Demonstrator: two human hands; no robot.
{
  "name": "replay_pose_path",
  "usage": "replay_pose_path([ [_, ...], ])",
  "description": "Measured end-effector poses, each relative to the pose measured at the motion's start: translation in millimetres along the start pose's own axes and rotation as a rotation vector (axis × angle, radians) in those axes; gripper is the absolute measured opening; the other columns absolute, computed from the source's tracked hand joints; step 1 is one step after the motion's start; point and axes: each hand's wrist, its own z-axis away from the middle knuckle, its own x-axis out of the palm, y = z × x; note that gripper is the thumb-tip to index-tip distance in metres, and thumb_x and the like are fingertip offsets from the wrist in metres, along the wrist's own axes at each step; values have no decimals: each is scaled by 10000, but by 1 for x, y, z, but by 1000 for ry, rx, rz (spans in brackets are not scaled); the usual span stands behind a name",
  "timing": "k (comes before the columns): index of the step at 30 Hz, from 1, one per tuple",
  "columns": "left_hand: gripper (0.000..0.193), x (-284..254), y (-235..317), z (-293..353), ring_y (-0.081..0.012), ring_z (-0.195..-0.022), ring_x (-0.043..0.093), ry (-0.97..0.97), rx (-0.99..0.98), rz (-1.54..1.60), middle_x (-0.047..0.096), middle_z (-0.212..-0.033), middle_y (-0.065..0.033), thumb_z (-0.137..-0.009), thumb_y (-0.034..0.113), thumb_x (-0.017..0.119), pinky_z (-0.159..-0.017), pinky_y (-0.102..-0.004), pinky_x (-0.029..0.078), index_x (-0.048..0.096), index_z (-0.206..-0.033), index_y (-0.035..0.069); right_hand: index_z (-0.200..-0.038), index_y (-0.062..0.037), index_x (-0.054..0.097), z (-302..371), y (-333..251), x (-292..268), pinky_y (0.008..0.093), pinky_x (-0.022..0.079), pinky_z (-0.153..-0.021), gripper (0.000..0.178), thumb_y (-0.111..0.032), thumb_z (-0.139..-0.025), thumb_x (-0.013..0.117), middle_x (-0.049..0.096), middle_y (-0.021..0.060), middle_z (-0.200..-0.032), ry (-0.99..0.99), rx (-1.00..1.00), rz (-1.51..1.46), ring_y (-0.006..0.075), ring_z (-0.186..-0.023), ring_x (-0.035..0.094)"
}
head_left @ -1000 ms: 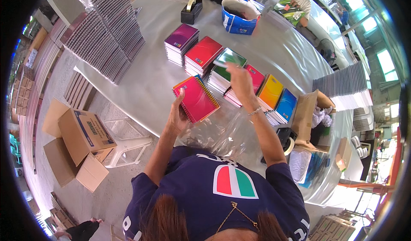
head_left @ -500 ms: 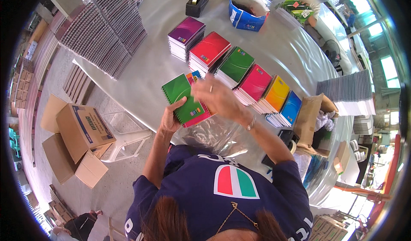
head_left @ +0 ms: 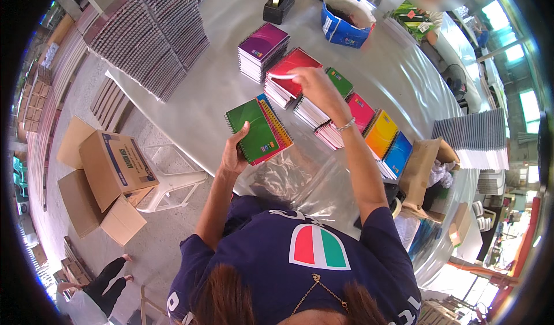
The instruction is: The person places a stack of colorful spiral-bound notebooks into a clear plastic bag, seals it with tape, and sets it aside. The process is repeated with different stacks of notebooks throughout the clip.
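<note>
At the bottom of the frame is the person's dark blue shirt (head_left: 265, 250). Left of centre, the left hand (head_left: 234, 155) is partly closed, thumb on top, around a fanned bundle of spiral notebooks (head_left: 252, 130); green is uppermost, with yellow, pink and blue edges showing beyond it. Clear plastic (head_left: 294, 181) lies on the desk (head_left: 222, 54) just right of this hand.

At upper centre, the right hand (head_left: 320, 88) is curled nearly closed over the red stack (head_left: 295, 61); a pale, blurred edge shows at its fingertips, but I cannot tell how firmly it is gripped. From there towards the right run the green stack (head_left: 339, 81), pink stack (head_left: 361, 114), yellow stack (head_left: 381, 133) and blue stack (head_left: 399, 152), with an open carton (head_left: 420, 169) beside the last.

Lower left, a cardboard box (head_left: 115, 169) rests on a white stool (head_left: 176, 189).

Beyond the red stack is the purple stack (head_left: 264, 40); farther up stand a tape dispenser (head_left: 279, 8) and a blue container (head_left: 346, 35). Plastic-wrapped piles (head_left: 150, 36) fill the upper left; a co-worker is at upper right.
</note>
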Motion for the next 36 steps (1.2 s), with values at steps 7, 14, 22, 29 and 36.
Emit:
replay_pose_path([
  [7,780,3,16,3,-224,-1121,602,-69,-11,48,598,-1255,-135,-926,661,446,-973,-398,507,485,-1342,2,-1064,-41,588,-16,-24,-39,415,540,-931,128,-60,-981,493,613,93,-1051,29,-145,-1074,257,-1061,638],
  [14,1026,15,32,14,-292,-1248,537,-324,-100,86,501,-1394,-176,-806,814,373,-1040,-450,464,352,-1446,12,-948,-87,572,-19,-38,-10,477,445,-1031,68,-153,-942,591,610,63,-970,-494,-273,-1548,295,-1089,620],
  [22,522,4,19,10,-248,-986,671,-175,-329,14,640,-1160,-174,-844,202,720,-882,-379,558,517,-1254,-49,-989,-7,654,-20,-18,22,301,467,-932,119,-12,-951,541,625,66,-983,-327,-27,-574,156,-1067,592],
  [29,423,8,1,12,-242,-934,682,-72,-264,34,668,-1092,-145,-852,175,675,-854,-375,568,554,-1200,-31,-1262,-69,584,8,9,6,400,384,-1060,422,-174,-868,692,502,198,-1342,153,83,178,357,-1252,472],
  [36,388,8,-8,-1,-231,-934,684,12,-163,101,673,-1085,-136,-856,187,663,-848,-367,568,570,-1179,-7,-1410,-111,469,30,14,37,445,281,-1165,584,-230,-880,682,327,259,-1501,-32,97,303,405,-1410,297],
])
